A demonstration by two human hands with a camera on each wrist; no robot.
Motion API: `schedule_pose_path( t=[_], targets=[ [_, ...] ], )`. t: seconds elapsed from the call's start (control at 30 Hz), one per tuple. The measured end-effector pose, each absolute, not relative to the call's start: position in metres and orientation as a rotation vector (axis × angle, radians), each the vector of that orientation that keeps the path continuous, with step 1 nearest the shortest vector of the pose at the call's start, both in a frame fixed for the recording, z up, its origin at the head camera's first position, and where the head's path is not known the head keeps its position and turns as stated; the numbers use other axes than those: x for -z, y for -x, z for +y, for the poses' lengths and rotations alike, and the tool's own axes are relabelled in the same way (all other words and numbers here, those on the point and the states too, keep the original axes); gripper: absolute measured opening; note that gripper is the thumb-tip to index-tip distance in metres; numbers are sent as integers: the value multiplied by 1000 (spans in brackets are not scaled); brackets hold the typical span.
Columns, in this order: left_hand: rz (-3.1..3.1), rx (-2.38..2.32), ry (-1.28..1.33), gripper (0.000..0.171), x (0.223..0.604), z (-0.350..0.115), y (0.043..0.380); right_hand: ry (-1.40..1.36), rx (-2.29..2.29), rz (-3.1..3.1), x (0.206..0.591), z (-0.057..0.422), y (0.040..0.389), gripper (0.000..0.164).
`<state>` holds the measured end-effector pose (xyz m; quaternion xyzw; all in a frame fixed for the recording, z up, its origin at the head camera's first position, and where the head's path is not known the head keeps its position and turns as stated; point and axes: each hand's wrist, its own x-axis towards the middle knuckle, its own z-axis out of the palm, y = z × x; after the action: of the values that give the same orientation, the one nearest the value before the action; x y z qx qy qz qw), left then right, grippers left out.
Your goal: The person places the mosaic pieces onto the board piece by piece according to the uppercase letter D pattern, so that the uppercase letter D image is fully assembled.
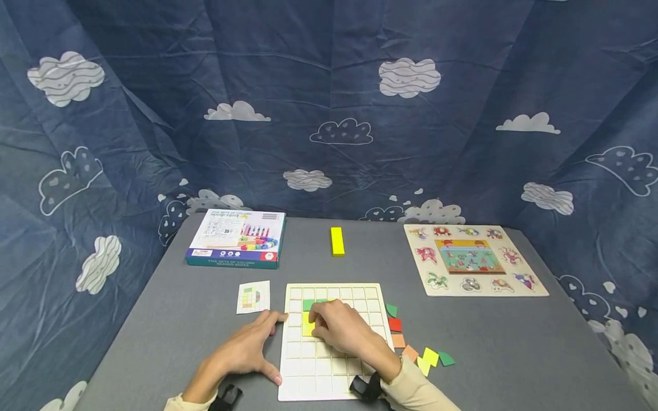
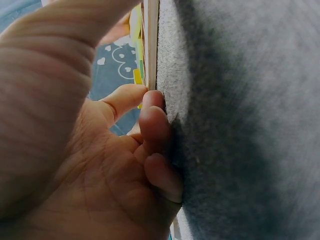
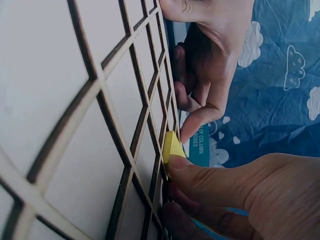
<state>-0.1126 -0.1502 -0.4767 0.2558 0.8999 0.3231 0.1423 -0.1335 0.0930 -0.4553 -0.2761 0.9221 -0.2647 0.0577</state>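
Note:
A pale square grid board (image 1: 308, 382) lies on the table between both hands. My right hand (image 1: 341, 325) reaches over its upper left part. In the right wrist view the thumb (image 3: 200, 177) and fingers pinch a yellow tile (image 3: 172, 146) at the grid. Beside that hand, yellow (image 1: 307, 326) and green (image 1: 308, 305) tiles sit in the cells, partly covered by the fingers. The left hand (image 1: 247, 345) rests at the board's left edge, thumb and index finger spread along it. Its fingertips (image 2: 152, 122) stay close to the board's side in the left wrist view.
Loose tiles, such as a red one (image 1: 394, 324) and a yellow one (image 1: 430, 357), lie right of the board. A pattern card (image 1: 253, 297) is at the upper left. Farther back are a box (image 1: 236, 240), a yellow block (image 1: 337, 242) and a picture puzzle board (image 1: 475, 288).

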Motion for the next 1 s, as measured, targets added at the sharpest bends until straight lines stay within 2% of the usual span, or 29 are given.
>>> schedule_pose_path(
  t=[0.63,0.83,1.0],
  targets=[
    [2567,-942,-736,110,477,-150,111,846,728,2767,453,97,129,3],
    [2563,-939,-741,110,478,-149,111,948,717,2769,454,98,131,6],
    [2575,-940,-746,111,477,-150,112,1023,699,2746,452,99,134,17]
  ],
)
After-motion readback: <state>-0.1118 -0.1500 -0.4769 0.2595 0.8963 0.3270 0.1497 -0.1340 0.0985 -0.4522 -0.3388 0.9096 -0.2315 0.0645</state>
